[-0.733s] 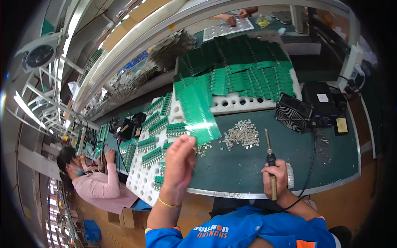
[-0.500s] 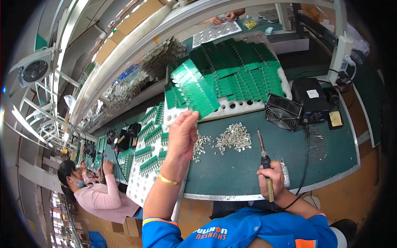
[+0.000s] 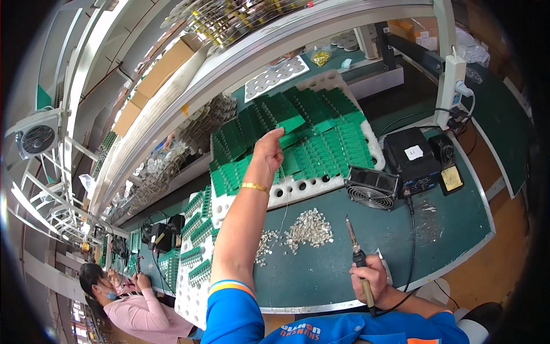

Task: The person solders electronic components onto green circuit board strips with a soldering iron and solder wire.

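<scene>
Head view: the green board [image 3: 291, 121], pinched in the left hand [image 3: 268, 151], has been carried farther away, overlapping layered boards [image 3: 332, 143] on the foam tray [image 3: 374, 151]; near right, a soldering iron [image 3: 358, 258] is clasped by the right hand [image 3: 372, 277].

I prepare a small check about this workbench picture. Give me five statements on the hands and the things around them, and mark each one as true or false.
1. The right hand holds a soldering iron. True.
2. The left hand is empty. False: it holds a green board near its edge.
3. A pile of small parts lies on the table. True.
4. The fan stands to the right of the black box with the white label. False: it stands to the left of it.
5. The co-worker at the left side wears a pink top. True.
</scene>
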The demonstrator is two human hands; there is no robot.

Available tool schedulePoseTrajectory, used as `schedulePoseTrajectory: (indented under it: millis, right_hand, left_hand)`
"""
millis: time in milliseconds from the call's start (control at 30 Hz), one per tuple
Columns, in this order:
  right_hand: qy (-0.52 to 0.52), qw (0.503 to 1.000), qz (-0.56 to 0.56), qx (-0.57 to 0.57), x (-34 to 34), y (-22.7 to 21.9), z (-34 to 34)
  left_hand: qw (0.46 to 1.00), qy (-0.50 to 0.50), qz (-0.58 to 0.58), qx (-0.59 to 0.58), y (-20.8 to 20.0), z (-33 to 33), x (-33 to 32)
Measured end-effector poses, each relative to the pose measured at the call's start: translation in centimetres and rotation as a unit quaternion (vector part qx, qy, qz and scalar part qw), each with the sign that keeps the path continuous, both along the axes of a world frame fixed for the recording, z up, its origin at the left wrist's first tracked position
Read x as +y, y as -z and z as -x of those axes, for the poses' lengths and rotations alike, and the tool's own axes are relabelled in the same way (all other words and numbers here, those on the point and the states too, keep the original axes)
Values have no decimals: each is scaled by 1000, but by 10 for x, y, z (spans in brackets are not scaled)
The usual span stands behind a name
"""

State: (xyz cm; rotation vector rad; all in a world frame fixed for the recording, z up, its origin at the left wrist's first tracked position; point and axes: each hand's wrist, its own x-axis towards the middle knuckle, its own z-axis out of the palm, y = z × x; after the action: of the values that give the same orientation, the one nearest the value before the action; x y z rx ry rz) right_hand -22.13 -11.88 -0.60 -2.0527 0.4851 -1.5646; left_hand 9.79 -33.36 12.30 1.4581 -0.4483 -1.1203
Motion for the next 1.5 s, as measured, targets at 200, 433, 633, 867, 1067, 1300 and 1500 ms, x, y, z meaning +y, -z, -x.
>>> schedulePoseTrajectory:
  millis: [200, 433, 633, 867, 1067, 1300, 1500]
  right_hand:
    - [-20, 1000, -15, 9, -1, -4, 1]
    - [-51, 998, -42, -7, -5, -4, -4]
    - [-100, 995, -14, -5, 3, -29, -9]
    - [-130, 991, 27, 20, 42, -53, -16]
    - [-122, 991, 40, 40, 72, -56, -18]
    - [-179, 981, 47, 60, 97, -58, -25]
    - [-190, 972, 98, 101, 100, -74, -25]
  left_hand:
    - [998, -43, -13, -51, 7, 5, -4]
    - [980, 49, 47, 189, 12, 68, 149]
    - [968, 161, -7, 191, 14, 141, 284]
    - [980, 156, 64, 108, 35, 171, 344]
    - [973, 173, 124, 84, 51, 167, 378]
    - [980, 128, 147, 36, 54, 170, 415]
    - [982, 119, 147, -7, 60, 165, 446]
